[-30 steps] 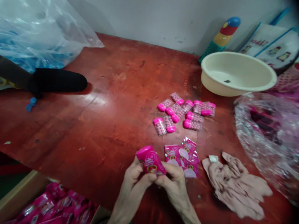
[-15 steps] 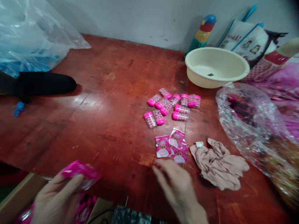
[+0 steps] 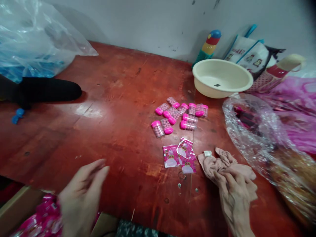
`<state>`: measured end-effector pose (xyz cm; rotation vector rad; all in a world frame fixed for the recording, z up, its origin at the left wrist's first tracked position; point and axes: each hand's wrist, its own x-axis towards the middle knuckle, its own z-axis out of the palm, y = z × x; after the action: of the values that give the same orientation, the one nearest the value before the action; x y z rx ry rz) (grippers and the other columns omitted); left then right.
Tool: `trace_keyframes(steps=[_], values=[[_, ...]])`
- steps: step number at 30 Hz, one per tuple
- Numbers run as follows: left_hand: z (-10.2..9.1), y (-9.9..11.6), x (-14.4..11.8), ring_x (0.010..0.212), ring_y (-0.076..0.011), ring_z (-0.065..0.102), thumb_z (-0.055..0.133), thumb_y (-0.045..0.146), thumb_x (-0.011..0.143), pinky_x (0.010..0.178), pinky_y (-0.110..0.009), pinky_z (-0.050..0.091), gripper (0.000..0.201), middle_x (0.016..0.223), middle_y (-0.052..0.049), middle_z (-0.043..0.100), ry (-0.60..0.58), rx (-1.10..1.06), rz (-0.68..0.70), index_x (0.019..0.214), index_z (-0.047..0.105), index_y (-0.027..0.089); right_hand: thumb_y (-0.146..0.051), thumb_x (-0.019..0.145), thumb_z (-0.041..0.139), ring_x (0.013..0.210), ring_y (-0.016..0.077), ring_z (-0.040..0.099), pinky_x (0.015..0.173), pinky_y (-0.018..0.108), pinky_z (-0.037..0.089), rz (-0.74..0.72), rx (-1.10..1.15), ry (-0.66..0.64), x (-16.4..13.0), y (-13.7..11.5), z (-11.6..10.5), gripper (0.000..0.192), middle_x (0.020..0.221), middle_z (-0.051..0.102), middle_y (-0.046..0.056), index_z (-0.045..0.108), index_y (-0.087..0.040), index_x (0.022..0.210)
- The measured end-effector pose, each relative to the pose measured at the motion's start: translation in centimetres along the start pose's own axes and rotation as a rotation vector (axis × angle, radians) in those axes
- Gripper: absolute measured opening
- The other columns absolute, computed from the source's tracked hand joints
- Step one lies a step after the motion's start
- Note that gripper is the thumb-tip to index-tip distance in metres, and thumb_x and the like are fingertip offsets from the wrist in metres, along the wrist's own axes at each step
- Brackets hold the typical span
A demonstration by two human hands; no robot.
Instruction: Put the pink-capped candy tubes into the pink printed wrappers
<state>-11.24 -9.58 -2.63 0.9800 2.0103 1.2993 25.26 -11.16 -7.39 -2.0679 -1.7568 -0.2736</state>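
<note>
My right hand (image 3: 234, 194) is on a crumpled beige cloth (image 3: 209, 166), its curled fingers gripping the fabric. My left hand (image 3: 82, 192) hovers over the table's front edge, with thumb and fingers a little apart and nothing between them. Below it stands a cardboard box (image 3: 24, 202) holding pink shiny packets (image 3: 40, 219). Left of the cloth lie several flat pink sachets (image 3: 171, 156), partly overlapping. Behind them is a loose group of small clear bottles with pink caps (image 3: 189, 125), filled with pink beads.
A cream basin (image 3: 222, 89) stands at the back right, beside a colourful bottle (image 3: 208, 47) and a white printed bag (image 3: 251, 56). Clear plastic bags (image 3: 237, 131) crowd the right side. At left are a large plastic bag (image 3: 49, 36) and a black padded object (image 3: 51, 89).
The pink packet has left my left hand, which has opened. My right hand has moved right, from beside the sachets onto the cloth. The view has shifted slightly.
</note>
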Motion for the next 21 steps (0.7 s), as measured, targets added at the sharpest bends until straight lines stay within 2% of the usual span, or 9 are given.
trace_keyframes(steps=[1, 3, 4, 7, 8, 10, 13, 21], values=[[2.4, 1.2, 0.0, 0.089, -0.0196, 0.06, 0.068, 0.027, 0.072, 0.087, -0.03, 0.044, 0.024, 0.096, 0.001, 0.067, -0.115, 0.06, 0.094, 0.095, 0.067, 0.024, -0.042, 0.088, 0.042, 0.094, 0.0306, 0.049, 0.081, 0.048, 0.038, 0.01, 0.018, 0.022, 0.6, -0.8, -0.2, 0.034, 0.096, 0.057, 0.014, 0.065, -0.016, 0.088], [6.9, 3.0, -0.6, 0.09, -0.0198, 0.06, 0.064, 0.024, 0.076, 0.088, -0.031, 0.044, 0.016, 0.095, -0.002, 0.067, -0.275, 0.077, 0.321, 0.091, 0.069, 0.022, -0.038, 0.086, 0.048, 0.101, 0.0309, 0.047, 0.085, 0.047, 0.037, 0.015, 0.082, 0.109, 1.9, -3.0, -0.1, 0.031, 0.106, 0.055, 0.015, 0.064, -0.015, 0.1], [8.8, 3.5, -1.1, 0.089, -0.0201, 0.06, 0.061, 0.022, 0.078, 0.087, -0.031, 0.045, 0.016, 0.095, -0.004, 0.067, -0.339, 0.097, 0.412, 0.091, 0.069, 0.021, -0.037, 0.086, 0.049, 0.101, 0.0294, 0.047, 0.086, 0.046, 0.037, -0.016, 0.135, 0.081, 2.5, -4.2, 0.3, 0.03, 0.105, 0.056, 0.014, 0.063, -0.016, 0.103], [12.9, 3.5, -2.5, 0.099, -0.0241, 0.055, 0.057, 0.014, 0.079, 0.09, -0.039, 0.044, 0.017, 0.097, -0.007, 0.066, -0.424, 0.192, 0.689, 0.092, 0.068, 0.018, -0.037, 0.089, 0.044, 0.089, 0.0254, 0.047, 0.08, 0.041, 0.038, -0.025, 0.21, -0.016, 3.8, -7.6, 2.4, 0.032, 0.096, 0.058, 0.011, 0.066, -0.019, 0.104], [13.7, 3.1, -2.7, 0.107, -0.0264, 0.051, 0.056, 0.012, 0.079, 0.093, -0.042, 0.042, 0.018, 0.101, -0.009, 0.064, -0.459, 0.252, 0.741, 0.093, 0.067, 0.018, -0.038, 0.089, 0.044, 0.085, 0.0246, 0.046, 0.078, 0.04, 0.038, 0.006, 0.211, 0.0, 4.1, -8.4, 3.2, 0.032, 0.091, 0.058, 0.009, 0.068, -0.02, 0.101], [14.7, 2.2, -3.0, 0.117, -0.0303, 0.042, 0.057, 0.009, 0.077, 0.095, -0.046, 0.041, 0.02, 0.112, -0.012, 0.059, -0.514, 0.375, 0.787, 0.094, 0.066, 0.017, -0.039, 0.089, 0.045, 0.081, 0.0243, 0.044, 0.076, 0.039, 0.037, 0.035, 0.213, 0.024, 4.5, -9.2, 4.5, 0.032, 0.083, 0.057, 0.009, 0.071, -0.02, 0.094], [15.2, 1.2, -2.8, 0.123, -0.0328, 0.036, 0.06, 0.009, 0.076, 0.095, -0.049, 0.041, 0.026, 0.125, -0.013, 0.049, -0.539, 0.488, 0.799, 0.1, 0.063, 0.018, -0.039, 0.089, 0.046, 0.077, 0.023, 0.043, 0.073, 0.036, 0.036, 0.051, 0.227, 0.049, 4.7, -8.9, 5.4, 0.034, 0.074, 0.056, 0.007, 0.074, -0.02, 0.085], [15.1, 1.0, -2.7, 0.124, -0.0335, 0.034, 0.06, 0.01, 0.076, 0.097, -0.051, 0.038, 0.03, 0.127, -0.015, 0.047, -0.571, 0.534, 0.801, 0.106, 0.061, 0.017, -0.033, 0.09, 0.046, 0.071, 0.0211, 0.043, 0.068, 0.033, 0.035, 0.078, 0.264, 0.035, 5.4, -8.4, 5.9, 0.034, 0.066, 0.057, 0.005, 0.067, -0.015, 0.071]])
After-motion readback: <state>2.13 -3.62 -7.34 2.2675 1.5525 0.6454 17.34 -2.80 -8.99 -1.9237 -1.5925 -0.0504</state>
